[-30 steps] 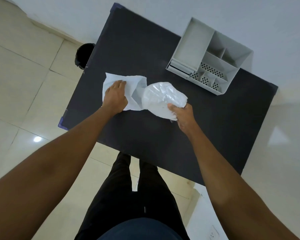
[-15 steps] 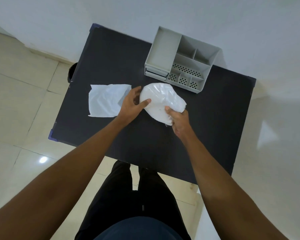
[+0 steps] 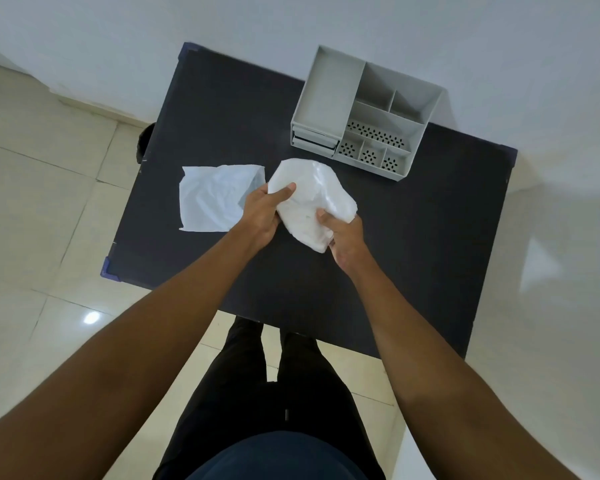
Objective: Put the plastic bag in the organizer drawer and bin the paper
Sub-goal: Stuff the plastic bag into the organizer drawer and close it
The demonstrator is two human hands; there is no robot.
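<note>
A puffy, glossy white plastic bag (image 3: 314, 192) is held just above the middle of the black table (image 3: 413, 237). My left hand (image 3: 261, 213) grips its left side with the thumb on top. Its lower right end is pinched by my right hand (image 3: 345, 237). A creased white sheet of paper (image 3: 212, 199) lies flat on the table to the left of the bag, touching nothing but the table. The grey desk organizer (image 3: 329, 95) stands at the table's far side, its small drawers (image 3: 314, 141) facing me and pushed in.
A black bin (image 3: 145, 143) stands on the tiled floor, half hidden behind the table's left edge. A white wall runs behind the table. My legs are at the near edge of the table.
My left hand has come off the paper and moved right onto the bag, so both hands grip it now. The paper lies flat by itself.
</note>
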